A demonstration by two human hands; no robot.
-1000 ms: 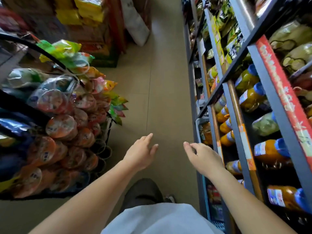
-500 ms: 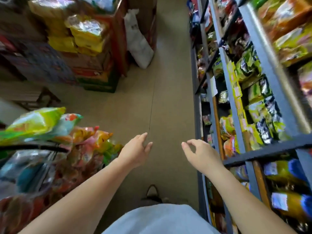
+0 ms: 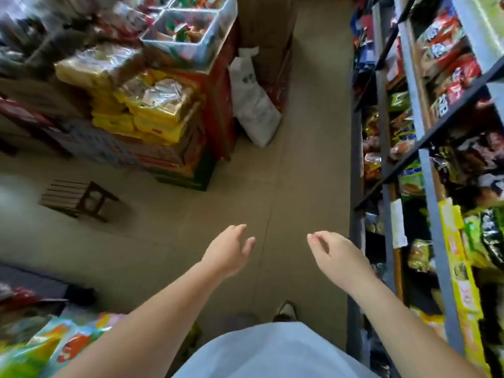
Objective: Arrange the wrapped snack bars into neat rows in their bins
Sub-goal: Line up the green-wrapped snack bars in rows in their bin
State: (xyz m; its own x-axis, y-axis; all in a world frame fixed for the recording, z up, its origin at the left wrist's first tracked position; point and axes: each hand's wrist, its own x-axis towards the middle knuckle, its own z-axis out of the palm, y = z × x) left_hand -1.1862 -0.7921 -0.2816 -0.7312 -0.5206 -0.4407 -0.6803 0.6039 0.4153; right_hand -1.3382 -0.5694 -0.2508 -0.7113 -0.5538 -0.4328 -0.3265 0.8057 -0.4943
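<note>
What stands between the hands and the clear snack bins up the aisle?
Only bare floor ahead of the empty left hand and right hand; nearer the clear bins, stacked yellow packs sit in front on the person's side.

The floor (image 3: 300, 186) is looking like smooth, matt tile. At the right of the frame the shelving (image 3: 433, 203) is showing grey painted metal, and the snack packets (image 3: 447, 50) on it are catching light off glossy plastic film. In the upper left the yellow packs (image 3: 152, 105) are shining under clear wrap, with the boxes (image 3: 180, 170) beneath them looking like printed cardboard. The clear bin (image 3: 215, 36) at the top is showing hard transparent plastic. The sack (image 3: 253, 110) at upper centre is looking like white creased plastic, and the stool (image 3: 79, 197) at the left is showing dark slatted wood. The shirt (image 3: 272, 353) at the bottom edge is looking like soft, matt cloth.
</note>
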